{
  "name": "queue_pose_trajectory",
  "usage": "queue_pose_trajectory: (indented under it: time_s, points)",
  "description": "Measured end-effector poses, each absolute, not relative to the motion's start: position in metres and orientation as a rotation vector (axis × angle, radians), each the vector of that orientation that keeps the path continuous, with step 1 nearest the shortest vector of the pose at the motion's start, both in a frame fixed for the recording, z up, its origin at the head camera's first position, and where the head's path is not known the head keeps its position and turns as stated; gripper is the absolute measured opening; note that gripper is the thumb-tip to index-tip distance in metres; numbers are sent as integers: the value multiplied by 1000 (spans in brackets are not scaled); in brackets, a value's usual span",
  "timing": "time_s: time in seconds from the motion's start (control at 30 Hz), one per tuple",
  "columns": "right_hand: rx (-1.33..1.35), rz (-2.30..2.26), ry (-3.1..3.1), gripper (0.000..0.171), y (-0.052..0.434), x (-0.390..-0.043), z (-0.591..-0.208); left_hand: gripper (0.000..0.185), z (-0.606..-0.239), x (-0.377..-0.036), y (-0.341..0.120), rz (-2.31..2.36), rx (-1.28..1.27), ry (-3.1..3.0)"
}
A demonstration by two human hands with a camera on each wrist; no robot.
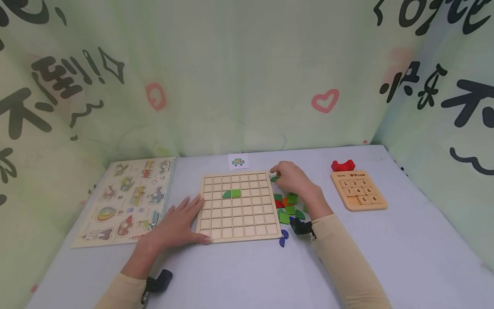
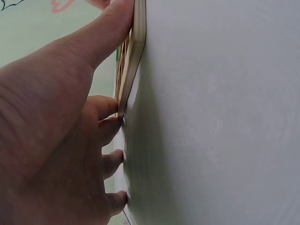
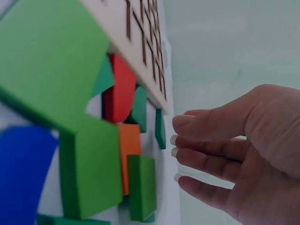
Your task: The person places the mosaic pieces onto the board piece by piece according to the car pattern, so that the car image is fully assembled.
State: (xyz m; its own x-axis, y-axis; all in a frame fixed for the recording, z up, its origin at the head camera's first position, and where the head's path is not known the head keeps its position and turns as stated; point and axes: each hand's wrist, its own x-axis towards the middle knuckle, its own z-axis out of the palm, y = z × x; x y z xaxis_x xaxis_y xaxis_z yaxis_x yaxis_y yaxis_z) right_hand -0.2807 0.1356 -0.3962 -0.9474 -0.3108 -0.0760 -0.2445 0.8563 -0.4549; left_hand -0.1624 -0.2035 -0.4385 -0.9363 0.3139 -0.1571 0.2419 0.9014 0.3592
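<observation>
A wooden grid board (image 1: 239,216) lies mid-table with two green pieces (image 1: 231,194) set in its upper rows. My left hand (image 1: 181,221) lies flat with straight fingers against the board's left edge (image 2: 136,51), thumb at the near corner. My right hand (image 1: 291,180) hovers at the board's far right corner, fingers extended and holding nothing. Its fingertips (image 3: 180,140) are just short of a small green piece (image 3: 160,129) beside the board. A pile of green, red and orange pieces (image 1: 289,208) lies under that wrist.
Blue pieces (image 1: 283,238) lie off the board's near right corner. A small picture card (image 1: 237,161) sits behind the board. A vehicle puzzle (image 1: 127,199) is at the left. A number slide puzzle (image 1: 359,191) with a red block (image 1: 343,165) is at the right.
</observation>
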Motion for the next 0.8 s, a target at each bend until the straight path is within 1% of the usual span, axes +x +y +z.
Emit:
queue_pose_trajectory:
  time_s: [0.13,0.47,0.8]
  points:
    - [-414,-672,2870,47,139,-284,-401,121,-438,-162,-203,501,423,2854]
    - [-448,-637,2927,36,141,-286,-406,120,-434,-160,-202,504,419,2852]
    - [-440,-632,2934,15,143,-284,-398,120,-432,-160,-201,503,420,2846]
